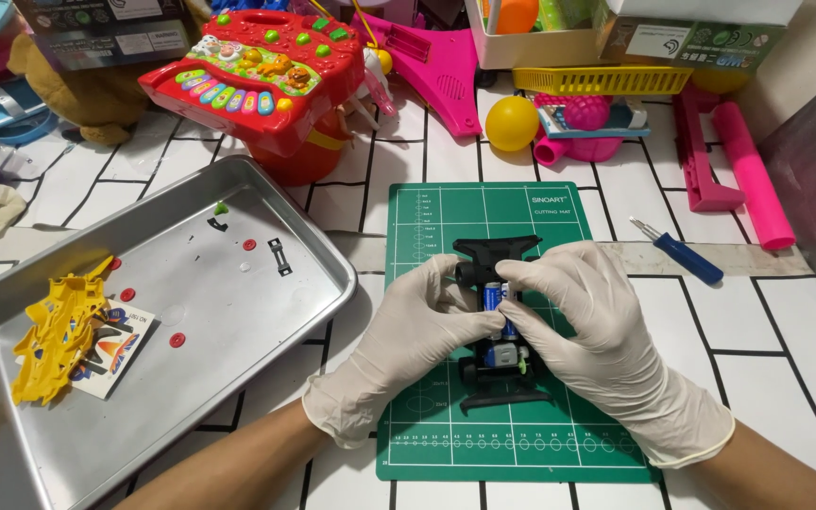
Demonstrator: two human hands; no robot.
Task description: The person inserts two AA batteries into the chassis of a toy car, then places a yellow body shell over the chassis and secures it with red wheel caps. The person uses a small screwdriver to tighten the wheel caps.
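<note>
A black toy car chassis (498, 253) lies on a green cutting mat (427, 425) in the middle of the head view. Both hands wear white gloves. My left hand (408, 340) grips the chassis from the left side. My right hand (597, 331) closes over it from the right, with fingertips pressing on blue batteries (495, 298) seated in the chassis. A small motor (502, 356) shows at the chassis's near end.
A metal tray (238, 312) on the left holds a yellow car body shell (54, 335), a sticker sheet, small red parts and black clips. A blue-handled screwdriver (680, 251) lies right of the mat. Toys crowd the back: red toy piano (247, 71), yellow ball (512, 123), pink pieces.
</note>
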